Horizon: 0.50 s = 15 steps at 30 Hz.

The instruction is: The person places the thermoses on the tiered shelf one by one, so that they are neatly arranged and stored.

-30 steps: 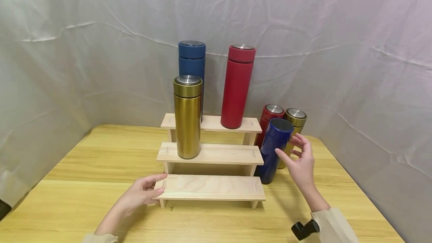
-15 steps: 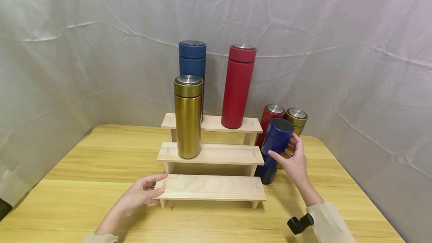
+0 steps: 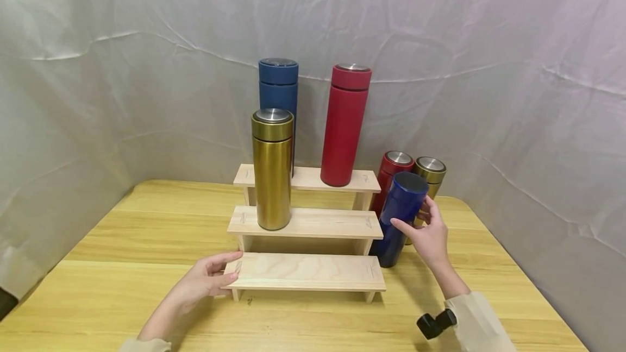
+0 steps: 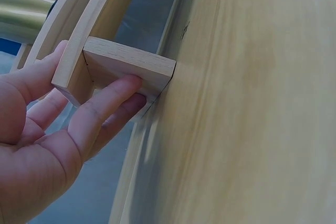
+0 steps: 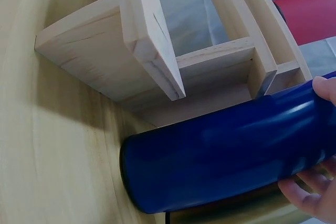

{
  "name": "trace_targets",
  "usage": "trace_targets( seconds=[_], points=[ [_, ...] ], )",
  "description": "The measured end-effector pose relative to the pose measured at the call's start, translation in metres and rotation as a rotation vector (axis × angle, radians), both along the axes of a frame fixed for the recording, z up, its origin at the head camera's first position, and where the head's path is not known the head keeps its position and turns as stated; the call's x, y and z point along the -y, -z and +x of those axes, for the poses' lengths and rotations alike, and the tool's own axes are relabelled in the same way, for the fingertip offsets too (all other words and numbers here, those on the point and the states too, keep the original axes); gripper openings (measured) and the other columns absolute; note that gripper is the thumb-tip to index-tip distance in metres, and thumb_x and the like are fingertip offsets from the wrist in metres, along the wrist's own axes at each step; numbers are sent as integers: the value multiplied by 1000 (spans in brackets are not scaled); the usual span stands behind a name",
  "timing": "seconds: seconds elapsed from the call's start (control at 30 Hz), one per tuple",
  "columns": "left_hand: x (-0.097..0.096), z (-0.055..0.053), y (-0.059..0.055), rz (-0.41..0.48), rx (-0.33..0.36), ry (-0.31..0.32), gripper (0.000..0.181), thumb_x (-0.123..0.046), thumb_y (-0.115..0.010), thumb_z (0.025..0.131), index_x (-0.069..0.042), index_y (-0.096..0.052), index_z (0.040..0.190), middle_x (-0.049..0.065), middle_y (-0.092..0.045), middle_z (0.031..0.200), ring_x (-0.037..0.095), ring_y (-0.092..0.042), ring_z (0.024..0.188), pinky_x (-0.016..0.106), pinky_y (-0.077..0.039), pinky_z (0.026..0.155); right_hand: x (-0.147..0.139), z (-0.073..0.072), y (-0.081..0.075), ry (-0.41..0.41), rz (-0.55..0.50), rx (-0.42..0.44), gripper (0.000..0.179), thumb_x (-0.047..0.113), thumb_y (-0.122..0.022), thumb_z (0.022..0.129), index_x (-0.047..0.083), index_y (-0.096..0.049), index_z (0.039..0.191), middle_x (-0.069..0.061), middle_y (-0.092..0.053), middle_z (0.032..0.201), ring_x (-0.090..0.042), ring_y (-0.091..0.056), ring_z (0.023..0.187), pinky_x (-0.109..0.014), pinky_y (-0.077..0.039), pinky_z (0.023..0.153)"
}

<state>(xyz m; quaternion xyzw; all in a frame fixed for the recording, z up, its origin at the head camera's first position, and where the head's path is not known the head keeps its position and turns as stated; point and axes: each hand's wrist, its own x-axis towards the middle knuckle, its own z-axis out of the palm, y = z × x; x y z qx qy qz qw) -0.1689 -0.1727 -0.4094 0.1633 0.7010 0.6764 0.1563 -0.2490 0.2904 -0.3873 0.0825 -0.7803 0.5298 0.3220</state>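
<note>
A glossy dark blue thermos (image 3: pixel 393 232) stands on the table at the right side of a three-step wooden display stand (image 3: pixel 303 270). My right hand (image 3: pixel 429 235) grips it from the right, thumb on its near side and fingers around the far side. In the right wrist view the base of the thermos (image 5: pixel 210 150) lies close beside the stand's end. My left hand (image 3: pixel 202 276) holds the left end of the lowest step. In the left wrist view the fingers of my left hand (image 4: pixel 58 145) press against the end support beneath that step (image 4: pixel 126 61).
A gold thermos (image 3: pixel 271 178) stands on the middle step. Behind it, a blue thermos (image 3: pixel 277 88) and a tall red thermos (image 3: pixel 344 129) are on the top step. A shorter red thermos (image 3: pixel 388 173) and another gold one (image 3: pixel 432 174) stand behind the dark blue thermos.
My right hand has moved left and its thumb and fingers have come around the dark blue thermos. The thermos has barely shifted. My left hand stays on the stand.
</note>
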Motion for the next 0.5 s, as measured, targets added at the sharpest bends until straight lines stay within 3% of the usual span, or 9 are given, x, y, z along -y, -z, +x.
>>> trace_targets(
  seconds=[0.07,0.23,0.37,0.5],
  points=[
    [0,0,0,0,1,-4,59,-11,-59,86,12,-28,131,38,-21,131,28,-48,101,47,-48,82,-8,-7,10,30,46,9,78,26,-82,64,11,-43,130,-10,-52,113,-22,-50,89,-19,-50,62],
    [-1,0,0,-6,-3,-14,60,-12,-59,86,12,-28,131,38,-25,128,27,-49,98,46,-49,81,-40,-42,53,110,137,1,80,32,-83,61,24,-42,130,0,-53,113,-15,-50,87,-19,-51,60],
    [-1,0,1,-11,-7,-18,60,-12,-60,85,12,-29,131,36,-29,126,25,-50,95,46,-49,81,-50,-47,60,85,101,6,85,27,-84,59,22,-39,131,-5,-51,115,-20,-51,89,-24,-52,61],
    [-1,0,1,-14,-8,-20,59,-12,-59,86,12,-29,131,35,-31,125,24,-50,94,46,-49,80,-54,-48,65,124,110,-23,84,32,-83,59,30,-39,129,3,-53,112,-15,-52,88,-22,-52,60]
  ],
)
